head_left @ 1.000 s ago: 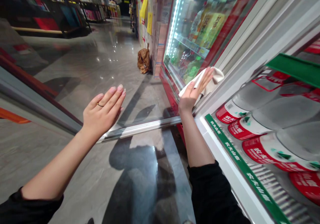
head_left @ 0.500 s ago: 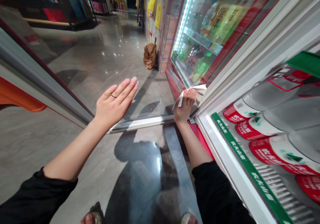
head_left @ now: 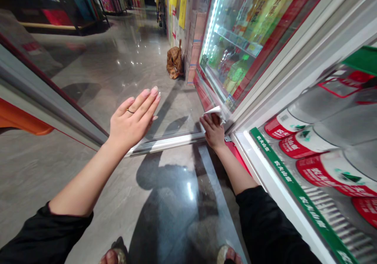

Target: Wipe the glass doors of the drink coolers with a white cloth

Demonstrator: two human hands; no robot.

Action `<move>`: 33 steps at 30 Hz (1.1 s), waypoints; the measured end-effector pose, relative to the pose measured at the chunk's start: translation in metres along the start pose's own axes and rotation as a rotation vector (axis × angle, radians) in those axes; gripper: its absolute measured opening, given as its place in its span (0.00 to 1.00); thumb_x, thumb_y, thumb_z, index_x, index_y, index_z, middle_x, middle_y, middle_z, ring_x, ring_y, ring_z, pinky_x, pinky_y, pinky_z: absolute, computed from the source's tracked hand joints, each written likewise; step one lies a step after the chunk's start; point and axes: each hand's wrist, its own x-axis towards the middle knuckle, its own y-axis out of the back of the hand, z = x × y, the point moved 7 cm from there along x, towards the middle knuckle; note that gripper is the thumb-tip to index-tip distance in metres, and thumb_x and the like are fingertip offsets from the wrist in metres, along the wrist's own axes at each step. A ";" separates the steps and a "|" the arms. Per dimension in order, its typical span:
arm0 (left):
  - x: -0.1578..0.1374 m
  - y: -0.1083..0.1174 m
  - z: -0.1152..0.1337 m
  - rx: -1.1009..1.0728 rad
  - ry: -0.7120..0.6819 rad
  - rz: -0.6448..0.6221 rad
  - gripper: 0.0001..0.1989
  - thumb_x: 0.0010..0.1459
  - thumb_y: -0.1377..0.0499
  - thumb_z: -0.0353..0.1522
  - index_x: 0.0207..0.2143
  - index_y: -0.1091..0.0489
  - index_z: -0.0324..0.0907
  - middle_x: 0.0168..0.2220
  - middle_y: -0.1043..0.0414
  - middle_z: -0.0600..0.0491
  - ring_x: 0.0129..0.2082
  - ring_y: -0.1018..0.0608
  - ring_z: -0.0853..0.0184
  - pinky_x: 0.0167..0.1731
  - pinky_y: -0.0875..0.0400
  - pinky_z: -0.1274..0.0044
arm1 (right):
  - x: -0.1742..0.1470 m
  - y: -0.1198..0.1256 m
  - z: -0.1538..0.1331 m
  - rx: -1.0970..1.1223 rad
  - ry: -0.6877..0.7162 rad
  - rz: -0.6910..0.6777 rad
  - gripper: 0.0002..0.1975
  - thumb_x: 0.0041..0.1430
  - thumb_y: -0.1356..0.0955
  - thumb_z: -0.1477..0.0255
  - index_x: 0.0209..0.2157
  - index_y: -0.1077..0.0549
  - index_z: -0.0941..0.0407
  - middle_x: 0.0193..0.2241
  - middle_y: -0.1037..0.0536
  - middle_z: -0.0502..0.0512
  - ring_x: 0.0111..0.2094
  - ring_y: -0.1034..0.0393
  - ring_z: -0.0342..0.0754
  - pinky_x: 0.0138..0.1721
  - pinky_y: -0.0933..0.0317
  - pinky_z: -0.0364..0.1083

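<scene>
A glass door with a pale metal frame (head_left: 173,141) stands open in front of me. My left hand (head_left: 131,119), a dark ring on one finger, is held flat with its fingers stretched out before the glass and holds nothing. Whether its far edge touches the pane I cannot tell. Low at the door's right corner, my right hand (head_left: 213,132) presses a white cloth (head_left: 217,110) against the glass, just above the bottom rail. Part of the cloth is hidden beneath the fingers.
On the right, a cooler shelf with a green edge strip (head_left: 282,173) carries several large red-labelled water bottles (head_left: 324,170). Through the glass show a second drinks fridge (head_left: 203,87), a brown bag (head_left: 174,62), stacked boxes (head_left: 193,46) and shelving. Something orange (head_left: 23,117) is at the left.
My right hand has slid a little down and left with the cloth, its fingers now spread more. The left hand stays nearly in place, while the view has shifted slightly.
</scene>
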 end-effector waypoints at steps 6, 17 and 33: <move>0.000 0.002 0.001 -0.053 0.012 -0.001 0.33 0.80 0.55 0.37 0.81 0.58 0.40 0.82 0.54 0.54 0.83 0.53 0.65 0.83 0.67 0.67 | 0.004 0.003 0.021 0.076 -0.419 0.549 0.34 0.79 0.46 0.68 0.81 0.51 0.59 0.78 0.40 0.74 0.83 0.58 0.59 0.76 0.48 0.70; 0.000 0.004 0.002 -0.002 -0.008 0.028 0.33 0.81 0.57 0.39 0.81 0.56 0.39 0.82 0.53 0.57 0.83 0.54 0.67 0.82 0.68 0.71 | -0.040 -0.052 0.022 0.326 -0.911 0.730 0.36 0.79 0.51 0.65 0.80 0.57 0.68 0.77 0.46 0.85 0.82 0.58 0.54 0.77 0.53 0.71; 0.001 -0.002 -0.001 -0.129 0.002 0.034 0.35 0.78 0.53 0.34 0.82 0.57 0.46 0.82 0.58 0.58 0.82 0.51 0.68 0.82 0.72 0.69 | -0.022 -0.046 -0.031 0.476 -1.000 0.574 0.38 0.75 0.50 0.70 0.81 0.65 0.68 0.83 0.62 0.72 0.84 0.73 0.53 0.81 0.64 0.64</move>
